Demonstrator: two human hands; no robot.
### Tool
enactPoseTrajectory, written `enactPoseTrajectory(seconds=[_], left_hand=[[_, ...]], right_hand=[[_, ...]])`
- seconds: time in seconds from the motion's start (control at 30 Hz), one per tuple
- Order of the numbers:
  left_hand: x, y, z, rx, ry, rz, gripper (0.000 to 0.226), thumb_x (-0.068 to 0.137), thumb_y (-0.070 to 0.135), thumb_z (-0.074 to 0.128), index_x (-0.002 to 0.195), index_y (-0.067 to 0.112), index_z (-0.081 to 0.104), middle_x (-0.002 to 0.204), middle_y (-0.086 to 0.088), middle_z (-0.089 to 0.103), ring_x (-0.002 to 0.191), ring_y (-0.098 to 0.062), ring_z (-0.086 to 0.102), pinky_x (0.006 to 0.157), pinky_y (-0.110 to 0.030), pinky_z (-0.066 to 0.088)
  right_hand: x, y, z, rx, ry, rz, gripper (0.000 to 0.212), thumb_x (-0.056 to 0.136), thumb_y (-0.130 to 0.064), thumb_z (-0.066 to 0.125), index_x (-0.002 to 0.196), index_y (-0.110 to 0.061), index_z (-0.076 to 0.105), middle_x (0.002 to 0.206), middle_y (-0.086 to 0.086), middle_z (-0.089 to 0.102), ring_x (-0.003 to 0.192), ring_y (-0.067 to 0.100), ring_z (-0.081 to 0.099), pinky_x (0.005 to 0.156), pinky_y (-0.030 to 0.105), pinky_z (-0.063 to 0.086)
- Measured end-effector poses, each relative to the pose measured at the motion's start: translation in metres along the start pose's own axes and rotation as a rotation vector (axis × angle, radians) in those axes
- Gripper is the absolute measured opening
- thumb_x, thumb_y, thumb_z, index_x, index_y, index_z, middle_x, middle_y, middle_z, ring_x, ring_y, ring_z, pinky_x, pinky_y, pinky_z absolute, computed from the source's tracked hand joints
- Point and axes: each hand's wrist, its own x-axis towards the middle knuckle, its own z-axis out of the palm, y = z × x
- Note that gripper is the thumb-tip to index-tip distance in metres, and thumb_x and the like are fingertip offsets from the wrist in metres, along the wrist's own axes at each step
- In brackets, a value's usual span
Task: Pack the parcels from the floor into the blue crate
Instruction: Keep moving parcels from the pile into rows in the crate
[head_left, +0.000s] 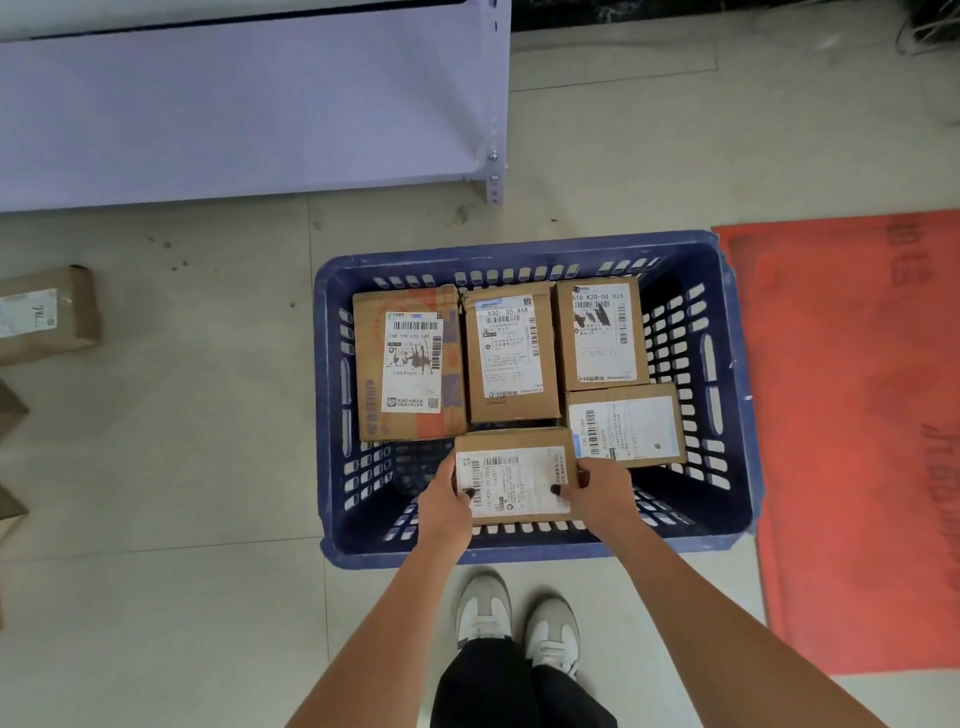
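The blue crate (332, 405) stands on the floor in front of me. Several brown cardboard parcels with white labels lie inside it, three in a back row (511, 353) and one at the right (626, 426). I hold another labelled parcel (514, 478) over the crate's near side. My left hand (447, 499) grips its left edge and my right hand (597, 491) grips its right edge. On the floor at the far left lies one more brown parcel (47, 312).
A pale shelf unit (249, 104) stands beyond the crate at the upper left. A red mat (857, 415) lies on the floor right of the crate. My shoes (519, 618) are just behind the crate. Edges of more cardboard (10, 410) show at the left border.
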Motion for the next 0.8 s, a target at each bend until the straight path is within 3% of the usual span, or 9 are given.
enactPoseTrajectory(seconds=[0.13,0.17,0.3,0.43,0.63,0.8], left_hand=[[0.012,-0.007,0.010,-0.019,-0.009,0.010,0.057,0.092,-0.003,0.045,0.142,0.023,0.036,0.121,-0.009,0.063,0.073,-0.004,0.053,0.058,-0.015,0.042],[0.014,-0.008,0.011,-0.021,-0.007,0.013,0.058,0.092,-0.003,0.045,0.142,0.023,0.036,0.121,-0.009,0.064,0.070,-0.002,0.051,0.058,-0.016,0.042],[0.022,-0.010,0.012,-0.006,0.010,0.000,0.056,0.093,0.000,0.045,0.144,0.022,0.033,0.125,-0.010,0.061,0.099,-0.020,0.061,0.073,-0.025,0.047],[0.030,-0.015,0.008,-0.024,0.016,-0.032,0.057,0.091,-0.003,0.047,0.142,0.020,0.035,0.129,-0.010,0.059,0.115,-0.026,0.057,0.090,-0.032,0.048],[0.045,-0.019,0.017,-0.105,-0.037,-0.065,0.057,0.090,-0.006,0.047,0.141,0.017,0.036,0.133,-0.010,0.056,0.124,-0.024,0.052,0.100,-0.038,0.047],[0.051,-0.024,0.020,-0.115,-0.072,-0.050,0.058,0.089,-0.006,0.049,0.140,0.019,0.038,0.133,-0.009,0.056,0.126,-0.024,0.050,0.099,-0.037,0.048]], right_hand=[[0.007,0.002,0.006,-0.018,0.152,0.062,0.022,0.083,-0.014,0.067,0.103,-0.006,0.063,0.105,0.012,0.068,0.094,0.026,0.065,0.075,0.030,0.053],[0.007,0.001,0.009,-0.060,0.169,0.071,0.022,0.084,-0.016,0.067,0.102,-0.006,0.062,0.103,0.013,0.068,0.092,0.026,0.066,0.073,0.031,0.054],[0.007,-0.008,0.021,-0.355,0.155,0.023,0.021,0.089,-0.024,0.060,0.102,-0.007,0.058,0.101,0.012,0.066,0.092,0.027,0.065,0.072,0.032,0.053],[0.013,-0.015,0.032,-0.421,0.100,-0.017,0.021,0.091,-0.021,0.057,0.106,-0.005,0.059,0.104,0.012,0.063,0.096,0.026,0.062,0.071,0.031,0.049],[0.026,-0.014,0.040,-0.493,0.070,-0.007,0.021,0.087,-0.003,0.060,0.108,-0.005,0.058,0.108,0.011,0.063,0.097,0.023,0.064,0.076,0.029,0.053],[0.033,-0.012,0.044,-0.555,0.059,-0.002,0.026,0.085,0.005,0.057,0.110,-0.004,0.056,0.111,0.011,0.062,0.100,0.024,0.064,0.077,0.028,0.052]])
